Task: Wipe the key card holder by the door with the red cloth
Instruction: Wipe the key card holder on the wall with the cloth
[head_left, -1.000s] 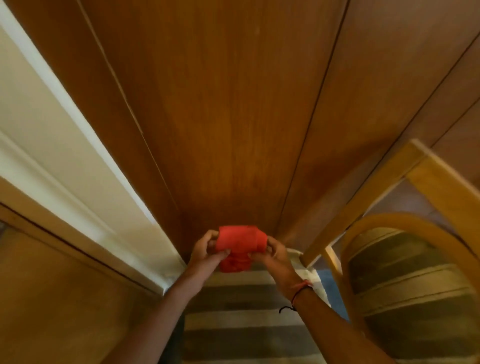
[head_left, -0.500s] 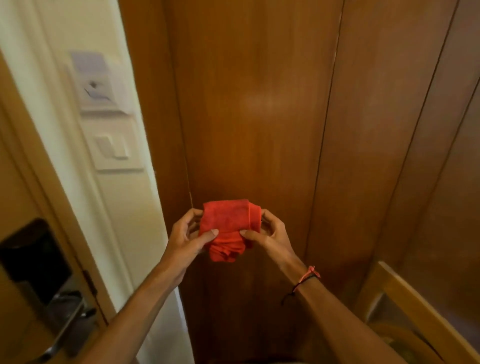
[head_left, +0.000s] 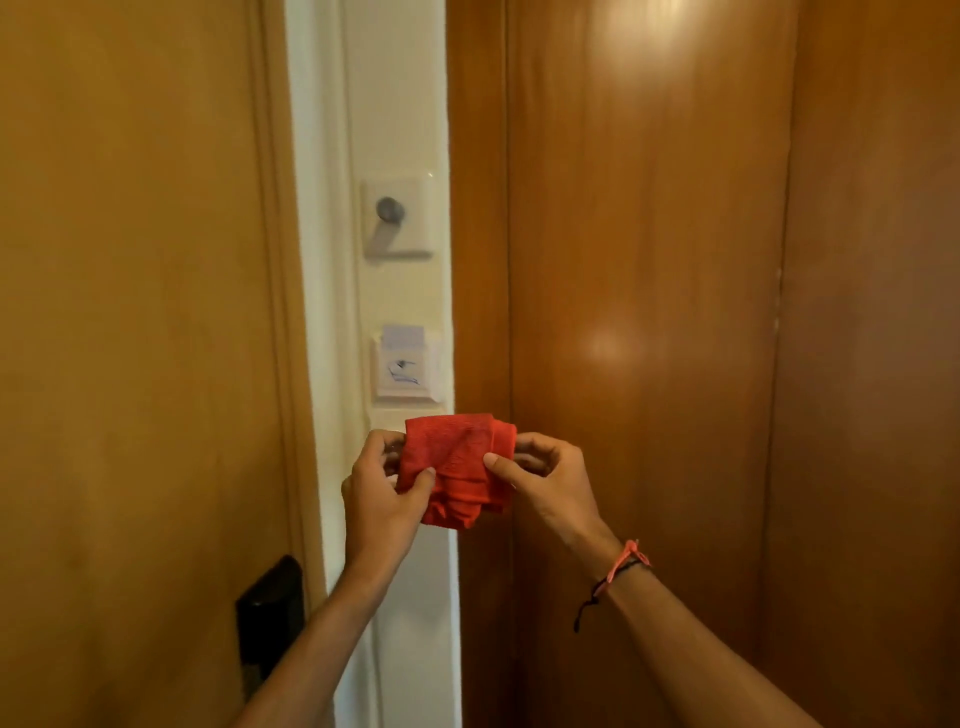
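Observation:
The folded red cloth (head_left: 457, 467) is held between both hands at chest height. My left hand (head_left: 382, 499) grips its left side and my right hand (head_left: 545, 480) pinches its right side. The white key card holder (head_left: 407, 366) is on the narrow cream wall strip just above the cloth, with a card standing in its top slot. The cloth's top edge is a little below the holder and not touching it.
A white plate with a round grey knob (head_left: 397, 218) sits higher on the same wall strip. The wooden door (head_left: 135, 338) is on the left with a black lock (head_left: 270, 613) near the bottom. Dark wood panelling (head_left: 649, 312) fills the right.
The view has swung up from the floor and chair to the wall by the door. Both hands have risen with the cloth and now sit just below the key card holder.

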